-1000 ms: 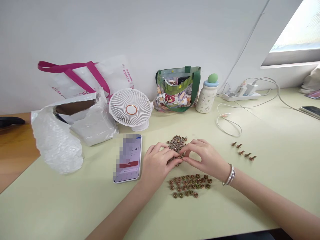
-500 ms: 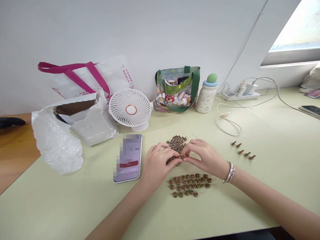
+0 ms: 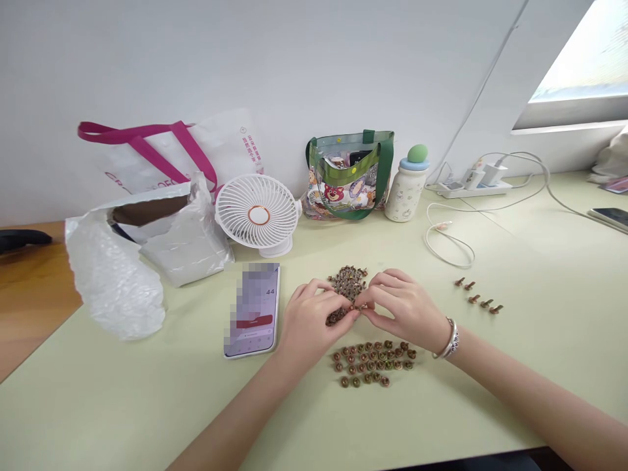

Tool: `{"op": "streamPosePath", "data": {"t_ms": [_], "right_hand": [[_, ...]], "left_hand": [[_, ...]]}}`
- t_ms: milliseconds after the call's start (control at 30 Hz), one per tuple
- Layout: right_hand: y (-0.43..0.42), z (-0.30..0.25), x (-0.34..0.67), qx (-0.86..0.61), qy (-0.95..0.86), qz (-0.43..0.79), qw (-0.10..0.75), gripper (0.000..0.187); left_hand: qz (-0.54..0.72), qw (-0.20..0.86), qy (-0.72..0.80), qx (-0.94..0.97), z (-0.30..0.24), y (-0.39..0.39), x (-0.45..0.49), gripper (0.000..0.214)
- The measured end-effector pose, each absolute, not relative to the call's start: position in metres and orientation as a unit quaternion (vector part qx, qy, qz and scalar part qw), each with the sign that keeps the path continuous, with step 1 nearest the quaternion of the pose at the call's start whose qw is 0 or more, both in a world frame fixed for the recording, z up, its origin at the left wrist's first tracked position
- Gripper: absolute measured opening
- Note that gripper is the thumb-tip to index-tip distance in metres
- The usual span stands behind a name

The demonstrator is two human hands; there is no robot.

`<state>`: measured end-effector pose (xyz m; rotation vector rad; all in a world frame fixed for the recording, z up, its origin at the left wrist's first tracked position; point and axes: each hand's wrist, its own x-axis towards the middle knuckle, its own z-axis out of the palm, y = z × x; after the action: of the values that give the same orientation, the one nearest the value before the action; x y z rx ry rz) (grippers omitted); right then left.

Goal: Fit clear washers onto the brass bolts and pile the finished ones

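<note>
The left hand (image 3: 314, 320) and the right hand (image 3: 402, 311) were together, their fingertips meeting at the near edge of a heap of small bronze-coloured metal fasteners (image 3: 347, 284). They seemed to be pinching a piece or two from it, though the fingers hid too much to be sure. A silver bracelet (image 3: 449, 341) circled the right wrist.

Just below the hands lay a loose group of the same fasteners (image 3: 373, 363), set apart from the heap, and farther right of the right hand lay a short row of five (image 3: 478, 295). Left of the left hand, a phone (image 3: 252, 311) lay face up with its screen lit, and beyond it stood a white clip-on fan (image 3: 258, 216). Farther left was a crumpled bubble mailer (image 3: 115, 278).

The pieces in the heap looked interlocked, so a hard tug could have dragged others out and scattered them. With the group so close, a slip of the fingers could have mixed loose pieces into it, and any that rolled might have been lost across the table (image 3: 147, 399).
</note>
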<state>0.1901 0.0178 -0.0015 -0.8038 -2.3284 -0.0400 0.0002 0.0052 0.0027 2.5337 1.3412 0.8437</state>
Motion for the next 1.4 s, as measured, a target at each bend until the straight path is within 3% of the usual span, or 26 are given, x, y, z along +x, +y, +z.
{"op": "streamPosePath", "data": {"t_ms": [467,833,1100,1400], "right_hand": [[0.018,0.001,0.192,-0.336,-0.892,0.001,0.303,0.005],[0.045,-0.003,0.224,-0.484,-0.861,-0.041,0.152,0.007],[0.026,0.008,0.204,-0.367,-0.879,0.126,0.276,0.008],[0.017,0.009,0.197,-0.345,-0.875,0.107,0.321,0.002]], "left_hand": [[0.302,0.039,0.447,0.841,0.002,0.005,0.001,0.01],[0.292,0.035,0.45,0.843,0.004,0.003,0.001,0.01],[0.294,0.041,0.446,0.845,0.005,0.003,0.0,0.011],[0.299,0.042,0.437,0.847,0.005,0.004,0.0,0.013]]}}
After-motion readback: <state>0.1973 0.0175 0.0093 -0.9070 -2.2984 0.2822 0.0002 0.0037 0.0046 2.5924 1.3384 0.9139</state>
